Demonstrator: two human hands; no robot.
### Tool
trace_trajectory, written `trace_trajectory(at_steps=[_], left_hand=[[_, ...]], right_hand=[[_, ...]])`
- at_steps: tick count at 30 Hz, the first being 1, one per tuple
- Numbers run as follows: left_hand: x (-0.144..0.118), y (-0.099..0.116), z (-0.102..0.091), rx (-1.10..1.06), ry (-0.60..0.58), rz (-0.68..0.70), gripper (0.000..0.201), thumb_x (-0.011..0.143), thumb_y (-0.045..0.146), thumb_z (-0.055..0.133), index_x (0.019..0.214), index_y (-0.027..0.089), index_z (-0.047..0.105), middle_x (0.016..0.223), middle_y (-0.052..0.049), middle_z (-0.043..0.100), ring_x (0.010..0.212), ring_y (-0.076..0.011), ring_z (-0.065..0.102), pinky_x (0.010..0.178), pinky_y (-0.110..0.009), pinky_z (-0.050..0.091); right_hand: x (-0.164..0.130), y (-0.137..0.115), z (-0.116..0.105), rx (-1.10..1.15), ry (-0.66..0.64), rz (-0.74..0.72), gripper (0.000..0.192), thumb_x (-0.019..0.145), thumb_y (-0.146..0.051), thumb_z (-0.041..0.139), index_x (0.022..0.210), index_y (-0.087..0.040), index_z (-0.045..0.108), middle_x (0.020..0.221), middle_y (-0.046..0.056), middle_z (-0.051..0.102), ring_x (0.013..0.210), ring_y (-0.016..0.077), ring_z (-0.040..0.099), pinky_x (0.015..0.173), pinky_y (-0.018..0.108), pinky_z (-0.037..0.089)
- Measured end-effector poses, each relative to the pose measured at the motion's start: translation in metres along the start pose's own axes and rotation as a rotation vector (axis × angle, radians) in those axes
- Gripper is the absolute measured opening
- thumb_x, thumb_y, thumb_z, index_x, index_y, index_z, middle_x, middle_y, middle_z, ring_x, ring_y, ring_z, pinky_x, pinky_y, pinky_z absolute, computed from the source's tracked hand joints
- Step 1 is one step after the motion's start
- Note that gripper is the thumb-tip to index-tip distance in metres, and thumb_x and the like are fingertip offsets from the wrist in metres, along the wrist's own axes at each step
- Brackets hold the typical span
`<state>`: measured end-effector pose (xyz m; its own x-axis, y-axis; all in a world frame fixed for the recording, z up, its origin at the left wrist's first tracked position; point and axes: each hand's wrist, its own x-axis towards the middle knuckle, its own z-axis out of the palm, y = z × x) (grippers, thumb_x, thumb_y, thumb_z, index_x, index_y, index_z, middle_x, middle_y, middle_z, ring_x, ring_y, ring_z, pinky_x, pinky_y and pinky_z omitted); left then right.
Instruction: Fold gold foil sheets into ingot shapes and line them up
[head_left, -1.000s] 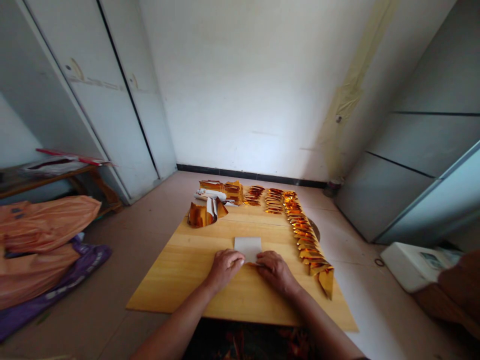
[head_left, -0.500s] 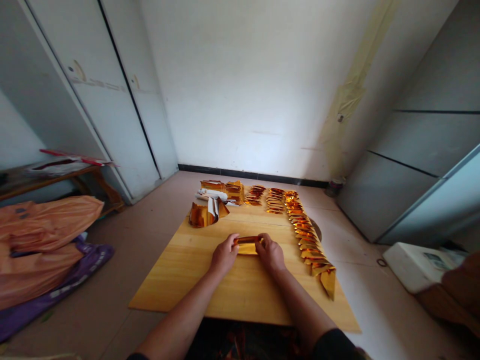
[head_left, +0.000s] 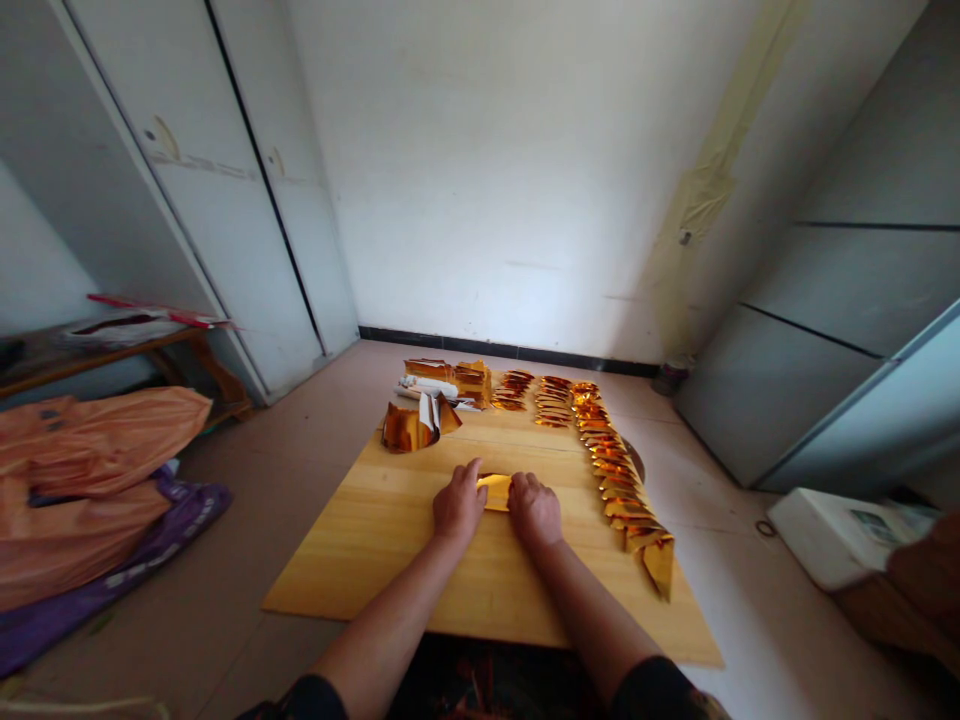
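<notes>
Between my two hands lies a small sheet of gold foil paper (head_left: 496, 492), folded over on the board. My left hand (head_left: 459, 503) grips its left end, the fingers curled over the edge. At its right end my right hand (head_left: 535, 508) has the fingers bent and pressed onto the paper. Both thumbs are mostly hidden. The wooden board (head_left: 360, 540) carries a long overlapping row of folded gold paper pieces (head_left: 611, 470) on the right. Two shorter rows of folded pieces, a middle row (head_left: 553, 402) and a left row (head_left: 514, 390), stand at the back.
A curled stack of gold sheets (head_left: 409, 428) sits at the board's back left, with more gold sheets (head_left: 472, 383) behind it. Orange bags (head_left: 90, 440) lie on the floor to the left. A grey refrigerator (head_left: 810, 330) and a white box (head_left: 825, 535) stand to the right.
The gold paper between my hands has been folded over further and looks flatter. My fingers have curled down onto its ends, and my hands have come slightly closer together.
</notes>
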<state>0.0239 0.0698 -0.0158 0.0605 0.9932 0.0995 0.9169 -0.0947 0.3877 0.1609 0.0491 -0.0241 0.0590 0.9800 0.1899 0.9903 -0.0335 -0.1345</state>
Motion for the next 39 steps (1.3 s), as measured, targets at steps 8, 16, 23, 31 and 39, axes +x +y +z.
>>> trace_trajectory(at_steps=[8,16,23,31,39], left_hand=[[0.001,-0.001,0.004,0.053,0.000,0.008,0.038,0.085,0.028,0.054,0.122,0.028,0.050,0.110,-0.004,0.056,0.087,-0.0153,0.060,0.068,-0.024,0.045],[-0.003,0.000,-0.004,0.057,0.002,0.154,0.019,0.088,0.024,0.046,0.096,0.025,0.064,0.103,-0.004,0.054,0.094,-0.0160,0.054,0.072,-0.025,0.042],[-0.005,-0.008,-0.011,0.076,0.002,0.296,0.018,0.086,0.024,0.050,0.087,0.024,0.068,0.097,-0.006,0.059,0.098,-0.0212,0.049,0.081,-0.034,0.037],[-0.012,-0.019,-0.012,0.001,-0.024,0.295,0.022,0.077,0.029,0.062,0.100,0.029,0.064,0.109,-0.003,0.056,0.106,-0.0208,0.047,0.090,-0.036,0.032],[-0.015,-0.015,-0.017,-0.014,-0.053,0.281,0.023,0.076,0.027,0.062,0.099,0.028,0.062,0.111,-0.003,0.056,0.107,-0.0216,0.046,0.092,-0.037,0.031]], right_hand=[[-0.001,-0.002,-0.003,-0.033,-0.011,-0.016,0.014,0.089,-0.021,0.045,0.089,-0.018,0.059,0.084,0.006,0.061,0.073,0.0149,0.059,0.060,0.024,0.033],[-0.003,0.002,-0.003,-0.015,0.008,0.027,0.019,0.091,-0.027,0.043,0.089,-0.021,0.061,0.088,0.005,0.058,0.078,0.0152,0.056,0.062,0.023,0.033],[-0.002,0.006,-0.013,0.114,-0.037,0.078,0.019,0.090,-0.026,0.045,0.093,-0.024,0.064,0.090,0.005,0.058,0.085,0.0150,0.054,0.066,0.023,0.034],[-0.011,-0.012,-0.018,0.135,-0.044,0.122,0.031,0.073,-0.047,0.064,0.092,-0.023,0.062,0.101,0.006,0.056,0.096,0.0235,0.049,0.073,0.031,0.036],[-0.015,-0.014,-0.017,0.109,-0.027,0.101,0.033,0.073,-0.047,0.062,0.096,-0.023,0.061,0.103,0.007,0.056,0.099,0.0249,0.047,0.076,0.035,0.034]])
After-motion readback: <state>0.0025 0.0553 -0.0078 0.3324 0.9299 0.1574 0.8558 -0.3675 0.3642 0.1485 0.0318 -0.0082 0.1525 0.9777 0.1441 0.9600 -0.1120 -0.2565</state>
